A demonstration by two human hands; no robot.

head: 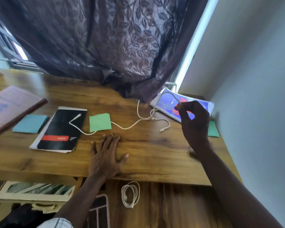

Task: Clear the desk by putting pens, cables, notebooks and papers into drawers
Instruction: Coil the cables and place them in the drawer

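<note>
Cable (130,127) is my landmark: white, it sprawls along the table (155,153) with its long axis running left to right. Its left plug end lies on the black notebook (59,129) and points up and to the right. From there the cord passes by the lower edge of the green paper square (100,122), knots near the blue packet (168,104), and sends one loose plug down to the right of the knot, that tip pointing left. A grey stretch arches up over the packet into my right hand (193,119), where my grip is closed, thumb and fingertip pinching the cord above the packet. My left hand (105,155) lies flat and open on the table just below the cable's middle, fingers spread, holding nothing. Left of the notebook sits a teal paper square (30,123), and further left a pink-covered book (11,106) lies slanted. Right of my pinching hand, another green sheet (213,129) rests at the wall. Below the table edge, beneath the cable, a second white cable (130,194) lies coiled in the open drawer (171,208).
</note>
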